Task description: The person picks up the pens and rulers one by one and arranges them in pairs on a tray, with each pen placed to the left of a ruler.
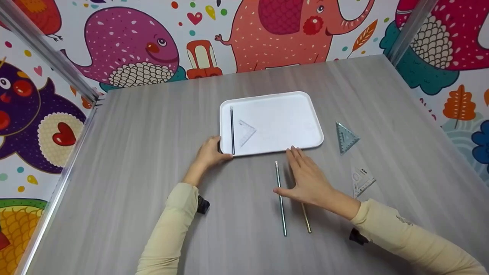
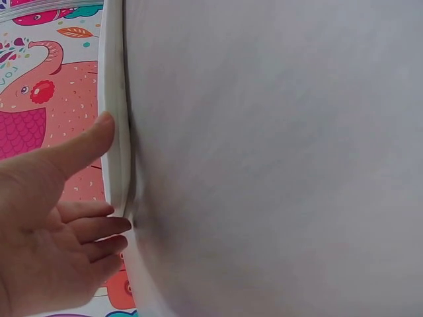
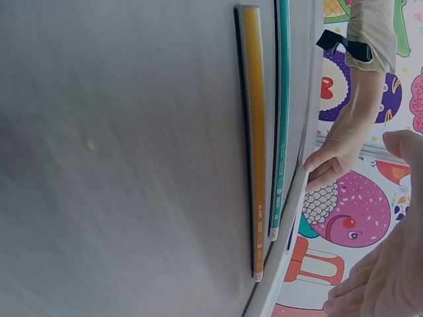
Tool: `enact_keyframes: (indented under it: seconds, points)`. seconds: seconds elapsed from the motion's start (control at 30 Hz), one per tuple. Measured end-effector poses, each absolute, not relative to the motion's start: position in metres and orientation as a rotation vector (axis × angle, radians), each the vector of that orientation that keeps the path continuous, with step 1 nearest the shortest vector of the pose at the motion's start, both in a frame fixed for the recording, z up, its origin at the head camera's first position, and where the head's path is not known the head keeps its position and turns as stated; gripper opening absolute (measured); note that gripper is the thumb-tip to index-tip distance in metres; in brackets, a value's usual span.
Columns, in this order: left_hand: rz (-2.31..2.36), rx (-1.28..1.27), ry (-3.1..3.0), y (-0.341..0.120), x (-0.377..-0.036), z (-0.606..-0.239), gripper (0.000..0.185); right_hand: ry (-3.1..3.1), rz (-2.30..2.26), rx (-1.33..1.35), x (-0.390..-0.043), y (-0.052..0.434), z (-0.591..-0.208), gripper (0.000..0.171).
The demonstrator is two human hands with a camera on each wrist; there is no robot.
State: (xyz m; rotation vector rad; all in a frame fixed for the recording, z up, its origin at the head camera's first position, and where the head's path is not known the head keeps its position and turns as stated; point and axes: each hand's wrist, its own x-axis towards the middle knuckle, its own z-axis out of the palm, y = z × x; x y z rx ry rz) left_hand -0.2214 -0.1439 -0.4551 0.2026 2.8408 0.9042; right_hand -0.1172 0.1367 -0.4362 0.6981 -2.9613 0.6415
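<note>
While my left hand grips the white tray's seven o'clock corner, thumb on the rim, my right hand lies flat and open on the desk, over the yellow pencil, thumb touching the green pencil at nine o'clock. Pencil lettering is unreadable.

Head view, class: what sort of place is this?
Probably a children's craft or school corner: cartoon animal wallpaper, a grey table, and a white tray with pencils and set squares.
</note>
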Motion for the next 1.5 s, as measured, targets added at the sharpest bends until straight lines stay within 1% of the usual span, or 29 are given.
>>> enact_keyframes:
  seconds: [0.3, 0.73, 0.97, 1.5]
  points:
    - [0.927, 0.228, 2.844, -0.145, -0.221, -0.456, 0.06, -2.991, 0.611, 0.688, -0.109, 0.14, -0.435, 0.108]
    - [0.936, 0.242, 2.842, -0.146, -0.221, -0.456, 0.06, -2.994, 0.523, 0.682, -0.102, 0.138, -0.435, 0.106]
    - [0.942, 0.204, 2.834, -0.145, -0.22, -0.456, 0.066, -2.995, 0.515, 0.685, -0.096, 0.138, -0.434, 0.108]
    - [0.949, 0.23, 2.842, -0.145, -0.221, -0.457, 0.063, -2.948, 0.433, 0.731, -0.084, 0.136, -0.442, 0.105]
